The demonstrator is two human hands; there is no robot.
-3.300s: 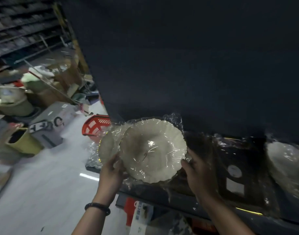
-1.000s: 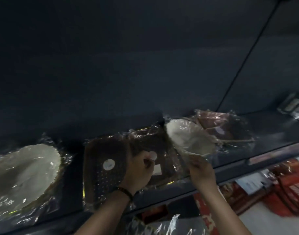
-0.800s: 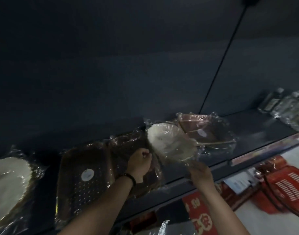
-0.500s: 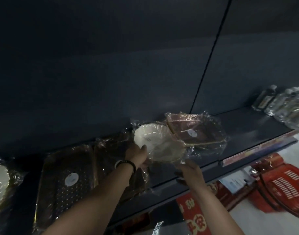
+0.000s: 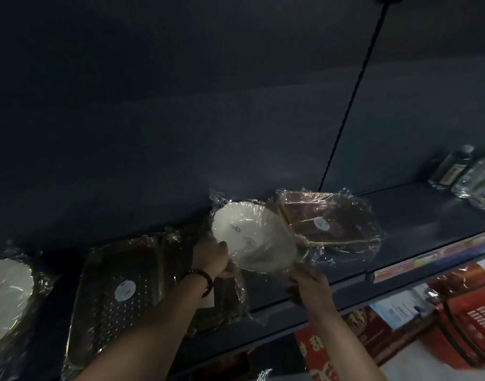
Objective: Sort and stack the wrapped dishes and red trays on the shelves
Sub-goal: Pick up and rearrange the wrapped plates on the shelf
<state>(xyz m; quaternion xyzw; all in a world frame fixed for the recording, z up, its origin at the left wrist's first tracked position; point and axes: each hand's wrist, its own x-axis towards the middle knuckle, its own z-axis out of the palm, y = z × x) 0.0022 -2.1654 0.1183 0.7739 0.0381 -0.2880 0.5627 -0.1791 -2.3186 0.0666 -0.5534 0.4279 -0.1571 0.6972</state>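
Observation:
A white scalloped dish in clear wrap (image 5: 252, 240) is tilted up on the dark shelf (image 5: 417, 213). My left hand (image 5: 212, 257) grips its left rim and my right hand (image 5: 308, 281) holds its lower right edge. Right of it lies a wrapped dark red tray (image 5: 329, 224) with a round sticker. To the left, a wrapped perforated tray (image 5: 117, 292) lies flat, and another wrapped tray (image 5: 225, 298) sits partly under my left wrist. At the far left edge rests a second wrapped white dish (image 5: 7, 292).
Clear bottles (image 5: 467, 177) stand at the shelf's far right. A black cable (image 5: 348, 105) runs down the dark back panel. Below the shelf at lower right are red baskets (image 5: 475, 320) and red packaging (image 5: 318, 350).
The view has swung right from the first white dish. Both hands have taken the second wrapped white dish and tipped it up, the left hand moving from the tray to its rim.

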